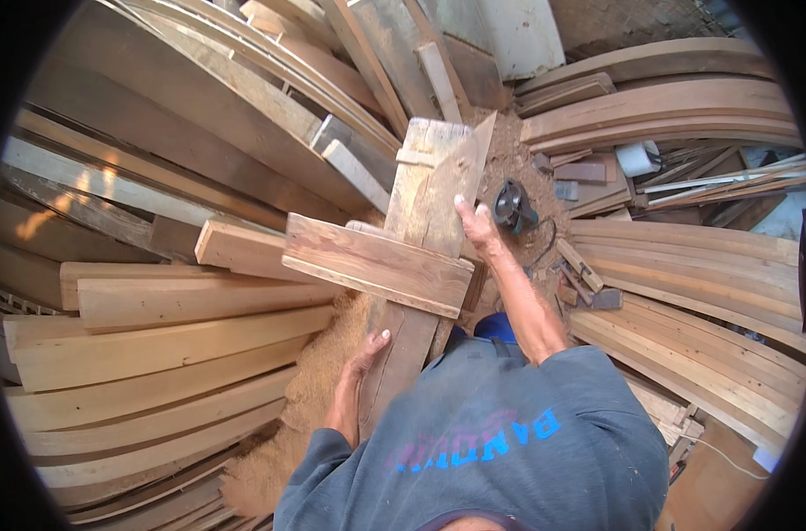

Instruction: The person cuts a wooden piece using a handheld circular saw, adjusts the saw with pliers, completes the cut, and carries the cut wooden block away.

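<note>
A long worn board (426, 181) runs away from my body, with a short reddish-brown wood block (376, 263) lying crosswise over it. Along the far right of the worn board is a thin, flat piece with a pointed corner (475, 155); its kind is unclear. My right hand (479, 226) grips its right edge, with the thumb on top and the other fingers mostly hidden. Nearer to me, my left hand (367, 356) clasps the left edge of a dark plank (404, 341), its thumb over the top and its other fingers largely out of sight.
Stacked pale boards (173, 345) spread out on the left, beside a heap of sawdust (310, 380). A dark power tool (514, 207) with a cord lies right of my right hand. Curved timbers (659, 111) and a wooden hand plane (580, 265) are farther right.
</note>
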